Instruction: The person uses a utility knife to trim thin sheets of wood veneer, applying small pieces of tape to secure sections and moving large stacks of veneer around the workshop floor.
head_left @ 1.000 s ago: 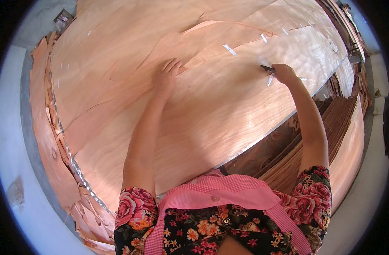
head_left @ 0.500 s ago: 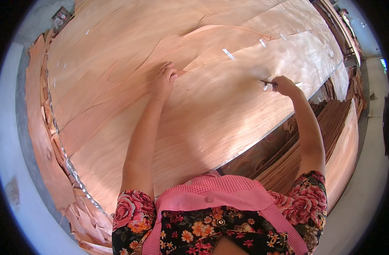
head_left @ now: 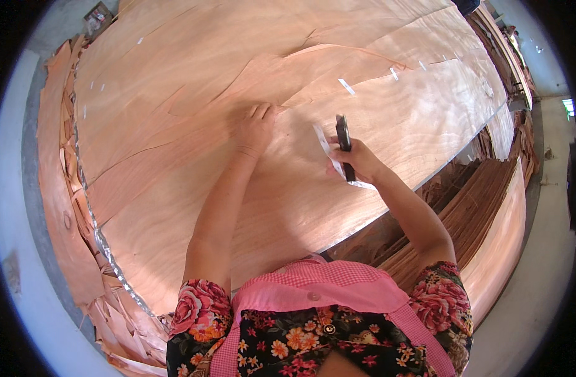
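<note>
One tool point(head_left: 343, 135) | right hand point(head_left: 358, 157) | drawn nearer left hand point(head_left: 256, 130) (white strip point(head_left: 322, 139) alongside)

- Place: appeared to be a wood-veneer workshop.
- Broad veneer sheets point(head_left: 156, 201): lay spread out flat, dotted with white tape strips point(head_left: 346, 86).
- Brown veneer stack point(head_left: 467, 204): lay at right.
- Ragged veneer scraps point(head_left: 119, 327): lined the left side.

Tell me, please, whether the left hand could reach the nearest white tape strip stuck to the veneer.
Probably yes: only flat veneer lies between the left hand and that white tape strip.
</note>
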Tool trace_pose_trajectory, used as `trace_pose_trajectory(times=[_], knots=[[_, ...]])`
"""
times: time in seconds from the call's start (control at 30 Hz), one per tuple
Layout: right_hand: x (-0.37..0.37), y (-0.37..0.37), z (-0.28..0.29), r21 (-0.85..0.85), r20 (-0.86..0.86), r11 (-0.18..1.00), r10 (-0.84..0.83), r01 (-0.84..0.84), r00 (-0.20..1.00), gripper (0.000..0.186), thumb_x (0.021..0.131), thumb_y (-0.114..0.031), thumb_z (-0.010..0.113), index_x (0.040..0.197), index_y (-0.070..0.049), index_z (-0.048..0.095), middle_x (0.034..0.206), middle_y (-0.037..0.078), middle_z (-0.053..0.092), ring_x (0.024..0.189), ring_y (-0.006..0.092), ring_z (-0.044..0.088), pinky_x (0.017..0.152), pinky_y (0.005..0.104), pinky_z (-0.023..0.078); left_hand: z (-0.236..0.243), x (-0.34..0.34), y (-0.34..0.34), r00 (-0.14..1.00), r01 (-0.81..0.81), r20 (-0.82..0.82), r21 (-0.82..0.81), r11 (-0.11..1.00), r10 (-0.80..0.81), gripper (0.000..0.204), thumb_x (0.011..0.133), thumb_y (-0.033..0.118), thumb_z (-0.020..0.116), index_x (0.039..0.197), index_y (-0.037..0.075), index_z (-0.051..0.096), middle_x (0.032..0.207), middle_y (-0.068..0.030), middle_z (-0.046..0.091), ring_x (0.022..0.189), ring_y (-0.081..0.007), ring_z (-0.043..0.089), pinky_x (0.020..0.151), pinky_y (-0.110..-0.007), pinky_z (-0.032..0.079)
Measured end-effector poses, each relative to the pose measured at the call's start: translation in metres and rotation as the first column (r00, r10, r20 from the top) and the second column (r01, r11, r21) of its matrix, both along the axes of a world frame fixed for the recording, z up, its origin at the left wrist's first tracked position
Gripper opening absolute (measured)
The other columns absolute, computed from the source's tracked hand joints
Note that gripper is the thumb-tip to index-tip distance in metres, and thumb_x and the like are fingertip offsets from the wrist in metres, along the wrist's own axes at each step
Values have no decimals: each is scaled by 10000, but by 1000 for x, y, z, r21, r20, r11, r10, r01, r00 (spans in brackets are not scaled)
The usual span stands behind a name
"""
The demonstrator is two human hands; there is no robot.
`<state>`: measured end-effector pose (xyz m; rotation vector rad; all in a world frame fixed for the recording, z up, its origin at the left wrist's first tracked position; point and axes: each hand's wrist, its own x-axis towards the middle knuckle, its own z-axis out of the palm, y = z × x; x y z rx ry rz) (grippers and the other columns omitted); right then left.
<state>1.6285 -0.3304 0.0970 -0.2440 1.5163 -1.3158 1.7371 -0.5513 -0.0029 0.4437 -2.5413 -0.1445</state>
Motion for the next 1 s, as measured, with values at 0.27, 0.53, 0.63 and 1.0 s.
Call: trace_pose_trajectory(times=[0.27,0.53,0.63,1.0], knots=[[-7,-70,-38,-43,52,987,-152,155,987,143,808,-144,578,818,-8,535,549,55,494,434,156,494,412,290,417,14,11,15,993,16,120,73,997,-25,293,804,140,474,1079,77,553,1197,-20,497,1099,-212,433,905,-378,354],[-7,-122,-50,69,47,970,-237,233,970,115,796,-155,591,834,-49,567,541,18,486,431,127,480,397,289,439,13,9,9,993,94,50,145,985,-102,305,802,106,460,1091,59,544,1213,-44,474,1076,-235,454,884,-374,374],[-8,-125,-53,97,53,972,-219,213,974,118,795,-152,593,836,-45,566,545,22,491,437,129,484,406,291,450,17,8,9,991,82,95,171,982,-99,322,794,101,466,1105,57,535,1211,-57,471,1071,-237,457,882,-368,378],[-7,-87,-50,140,134,987,-102,84,986,144,811,-119,573,887,4,570,673,82,576,540,166,558,468,294,480,18,-9,4,972,21,229,178,984,-62,348,811,172,496,1158,173,523,1259,58,448,1048,-212,461,886,-357,389]])
